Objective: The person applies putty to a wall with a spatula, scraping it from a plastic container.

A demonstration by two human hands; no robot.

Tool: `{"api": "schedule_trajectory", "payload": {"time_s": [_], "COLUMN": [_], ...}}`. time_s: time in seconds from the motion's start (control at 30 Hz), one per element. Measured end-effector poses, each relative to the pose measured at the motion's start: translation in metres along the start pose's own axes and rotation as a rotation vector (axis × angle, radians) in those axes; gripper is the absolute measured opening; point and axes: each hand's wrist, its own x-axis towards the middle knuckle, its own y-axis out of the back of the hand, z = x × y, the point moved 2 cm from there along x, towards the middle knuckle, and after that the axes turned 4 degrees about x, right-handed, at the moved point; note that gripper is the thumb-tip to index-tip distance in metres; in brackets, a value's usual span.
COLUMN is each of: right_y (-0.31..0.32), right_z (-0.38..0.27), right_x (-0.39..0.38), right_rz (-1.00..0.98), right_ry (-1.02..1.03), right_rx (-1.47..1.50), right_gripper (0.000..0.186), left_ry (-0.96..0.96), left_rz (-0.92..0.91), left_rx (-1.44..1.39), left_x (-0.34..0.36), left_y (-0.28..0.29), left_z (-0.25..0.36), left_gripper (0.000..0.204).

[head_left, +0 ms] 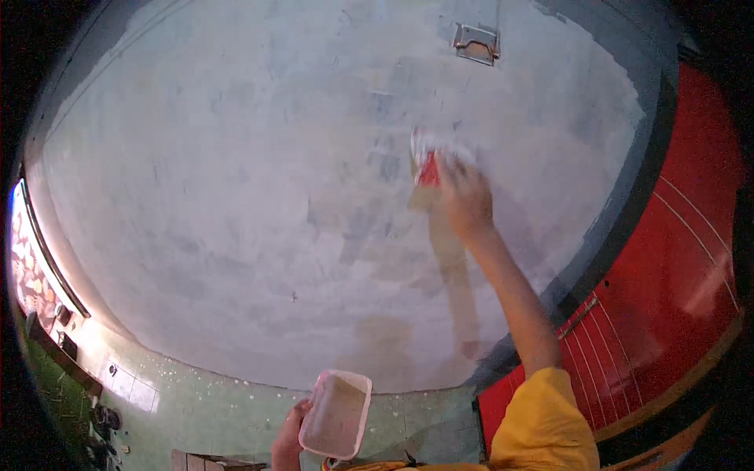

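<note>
Red putty scraper [429, 170], just one, blurred, at the patchy grey-white wall [212, 157], gripped in the right hand [467, 196], left hand [289, 432] holding one rectangular plastic tub [312, 422] below, one metal bracket [471, 34] higher up, glossy red panelling [695, 188] rightward, green tiled floor [200, 412] beneath.

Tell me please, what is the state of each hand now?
Left hand: closed, holding a tub.
Right hand: closed, holding a red tool, blurred.

Right hand [465, 196], right of center, fingers bent, blurred; right forearm [514, 286] slanting up from lower right; left hand [289, 434], bottom edge, curled.
</note>
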Motion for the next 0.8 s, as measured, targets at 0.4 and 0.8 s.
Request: {"api": "schedule_trajectory", "payload": {"time_s": [0.4, 0.8], "right_y": [0.059, 0.019], "right_z": [0.035, -0.012], "right_x": [0.101, 0.042], "right_rz": [0.115, -0.377], "right_ry": [-0.032, -0.161], "right_rx": [-0.041, 0.113], "right_gripper": [0.041, 0.034], "left_ry": [0.14, 0.036], "left_rz": [-0.176, -0.182], "left_rx": [0.046, 0.057], "left_x": [0.007, 0.001], "left_y": [-0.002, 0.001], "left_z": [0.005, 0.006], "left_gripper": [0.045, 0.054]}}
